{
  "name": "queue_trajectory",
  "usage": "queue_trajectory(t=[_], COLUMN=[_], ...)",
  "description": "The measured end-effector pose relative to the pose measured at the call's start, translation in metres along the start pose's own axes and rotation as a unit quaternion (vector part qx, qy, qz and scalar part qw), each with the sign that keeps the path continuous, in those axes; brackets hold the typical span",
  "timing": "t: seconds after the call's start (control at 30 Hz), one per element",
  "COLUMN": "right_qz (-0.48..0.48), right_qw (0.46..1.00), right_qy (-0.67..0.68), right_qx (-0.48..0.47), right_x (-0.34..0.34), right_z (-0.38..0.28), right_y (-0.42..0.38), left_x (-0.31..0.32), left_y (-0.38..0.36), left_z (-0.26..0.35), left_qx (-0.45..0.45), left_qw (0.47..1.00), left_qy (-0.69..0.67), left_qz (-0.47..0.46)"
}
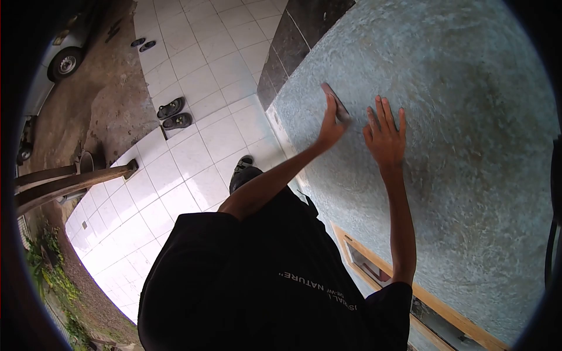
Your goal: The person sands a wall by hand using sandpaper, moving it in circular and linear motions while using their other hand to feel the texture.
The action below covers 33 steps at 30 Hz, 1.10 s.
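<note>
Before me is a wall (468,164) with patchy, rough-looking blue-grey paint. My left hand (333,126) is closed on a thin, flat, brownish piece that looks like sandpaper (331,92), held against the wall near its dark-tiled end. Part of that hand is blurred. To the right, my right hand (387,137) lies flat on the painted surface with its fingers spread, holding nothing.
White floor tiles (193,146) run along the wall to the left, with black sandals (177,121) on them. Dark tiles (281,64) border the wall. A wood-framed opening (369,266) is low right. Wooden beams (76,181) and a parked vehicle (58,64) are farther left.
</note>
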State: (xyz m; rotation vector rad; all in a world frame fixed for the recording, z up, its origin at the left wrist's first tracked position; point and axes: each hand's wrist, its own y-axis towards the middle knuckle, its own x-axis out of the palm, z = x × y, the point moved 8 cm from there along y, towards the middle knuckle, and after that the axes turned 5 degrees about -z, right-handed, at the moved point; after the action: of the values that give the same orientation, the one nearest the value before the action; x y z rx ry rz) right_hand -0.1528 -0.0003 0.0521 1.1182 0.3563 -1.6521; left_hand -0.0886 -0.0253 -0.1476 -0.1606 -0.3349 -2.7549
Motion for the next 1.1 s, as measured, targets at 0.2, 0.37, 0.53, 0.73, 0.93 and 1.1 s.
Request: queue_trajectory(t=[0.2, 0.37, 0.53, 0.73, 0.93, 1.1], right_qz=[-0.020, -0.083, -0.108, -0.090, -0.075, -0.076], right_qw=[1.000, 0.996, 0.994, 0.995, 0.997, 0.997], right_qy=[-0.013, -0.039, -0.031, -0.033, 0.000, 0.004], right_qx=[-0.018, -0.022, -0.012, -0.022, -0.013, -0.013], right_x=[0.007, 0.022, 0.025, 0.027, 0.024, 0.023], right_z=[-0.006, -0.014, -0.014, -0.014, -0.014, -0.015], right_y=[0.001, 0.008, 0.008, 0.006, 0.005, 0.007], left_x=[-0.009, 0.014, -0.020, 0.011, -0.022, -0.001], left_y=[-0.005, -0.025, 0.012, -0.035, 0.004, -0.022], left_z=[-0.017, 0.004, -0.037, 0.014, -0.005, -0.003], left_qx=[-0.103, -0.028, -0.130, -0.085, -0.157, -0.079], left_qw=[0.991, 0.997, 0.983, 0.993, 0.975, 0.992], left_qy=[-0.086, -0.069, -0.120, -0.067, -0.158, -0.090], left_qz=[0.001, -0.018, 0.041, -0.056, -0.009, -0.034])
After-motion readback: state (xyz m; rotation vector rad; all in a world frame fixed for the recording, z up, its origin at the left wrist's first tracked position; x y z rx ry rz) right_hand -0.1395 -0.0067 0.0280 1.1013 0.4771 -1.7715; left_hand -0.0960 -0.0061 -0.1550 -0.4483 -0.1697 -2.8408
